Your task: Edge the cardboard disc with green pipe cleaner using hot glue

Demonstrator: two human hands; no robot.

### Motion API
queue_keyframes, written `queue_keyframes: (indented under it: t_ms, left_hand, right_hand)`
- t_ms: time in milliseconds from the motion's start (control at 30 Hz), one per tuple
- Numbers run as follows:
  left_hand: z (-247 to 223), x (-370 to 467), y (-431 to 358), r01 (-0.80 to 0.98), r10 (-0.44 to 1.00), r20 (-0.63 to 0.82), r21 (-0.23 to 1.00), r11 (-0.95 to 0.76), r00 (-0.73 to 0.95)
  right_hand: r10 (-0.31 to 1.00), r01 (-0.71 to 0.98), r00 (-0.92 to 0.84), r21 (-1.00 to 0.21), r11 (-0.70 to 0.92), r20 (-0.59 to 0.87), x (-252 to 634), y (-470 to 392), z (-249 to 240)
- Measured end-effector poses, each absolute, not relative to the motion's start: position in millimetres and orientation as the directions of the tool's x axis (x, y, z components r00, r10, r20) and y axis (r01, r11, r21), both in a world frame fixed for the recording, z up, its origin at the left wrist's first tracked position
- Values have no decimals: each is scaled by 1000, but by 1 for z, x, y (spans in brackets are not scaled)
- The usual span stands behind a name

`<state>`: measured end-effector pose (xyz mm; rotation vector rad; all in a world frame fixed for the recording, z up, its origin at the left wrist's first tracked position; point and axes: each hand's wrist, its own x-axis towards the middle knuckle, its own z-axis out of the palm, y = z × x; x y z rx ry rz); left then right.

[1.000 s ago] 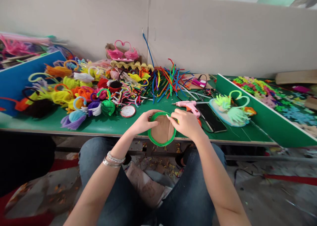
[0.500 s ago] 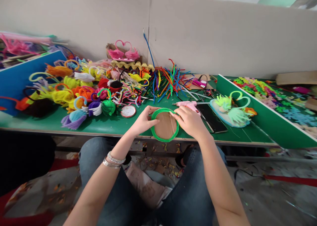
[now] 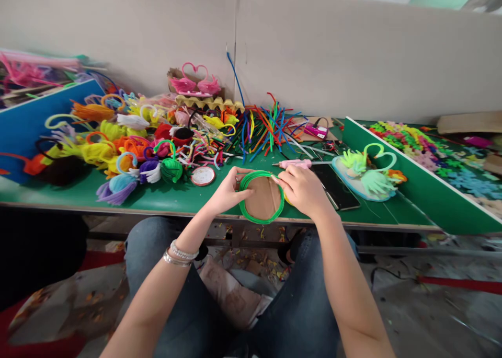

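A round cardboard piece with a green fuzzy rim is held upright at the table's front edge. My left hand grips its left side, thumb on the cardboard face and fingers behind. At the upper right of the rim, my right hand is closed, its fingertips pinched on the green edge. Just beyond the right hand lies a pink glue gun, partly hidden by it. A black phone rests to the right of that hand.
Colourful fuzzy birds crowd the left of the green table. Loose fuzzy stems spread behind the disc. Two green birds on an oval base stand at right, beside a green divider. A small white disc lies at left.
My right hand has shifted slightly along the rim, its fingers curled tighter. A small bit of yellow now shows beneath its fingers. The left hand has barely moved.
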<state>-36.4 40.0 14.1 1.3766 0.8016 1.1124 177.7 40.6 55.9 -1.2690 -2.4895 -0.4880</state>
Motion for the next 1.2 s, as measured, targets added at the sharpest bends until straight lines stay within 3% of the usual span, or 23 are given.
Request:
queue_keyframes:
  t_ms: [267, 700, 1200]
  left_hand:
    - [15, -37, 39, -144, 918, 210, 975, -170, 337]
    - [11, -40, 40, -87, 908, 227, 974, -210, 353]
    - [23, -41, 36, 76, 905, 202, 966, -246, 374]
  right_hand:
    - [718, 805, -590, 209, 555, 368, 177, 40, 57]
    - [718, 782, -607, 94, 616, 340, 172, 38, 58]
    - [749, 805, -582, 97, 585, 316, 171, 36, 61]
